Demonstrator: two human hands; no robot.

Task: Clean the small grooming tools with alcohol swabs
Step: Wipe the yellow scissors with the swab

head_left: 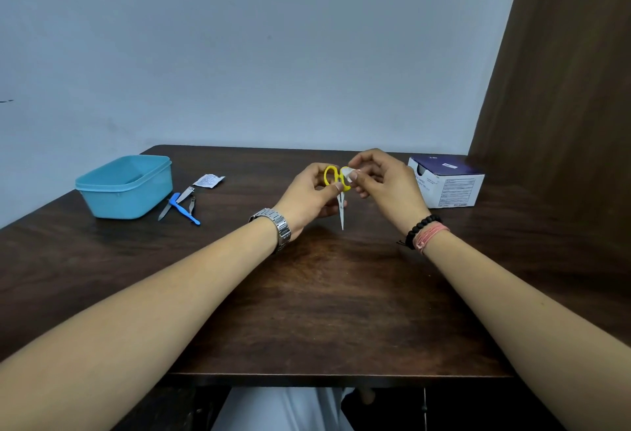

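Note:
My left hand [309,196] grips small scissors with yellow handles [330,175]; the shut blades [341,213] point down toward the dark wooden table [324,294]. My right hand [379,179] pinches a white alcohol swab [347,174] against the right handle loop. Both hands are held above the middle of the table. On the table to the left lie a blue-handled tool [186,213], a metal nail file [174,203] and a small nail clipper [192,204], close together.
A light blue plastic tub [126,186] stands at the far left. A torn white swab wrapper [209,180] lies behind the loose tools. A white and dark blue box [447,184] stands at the far right, beside a brown curtain [563,89].

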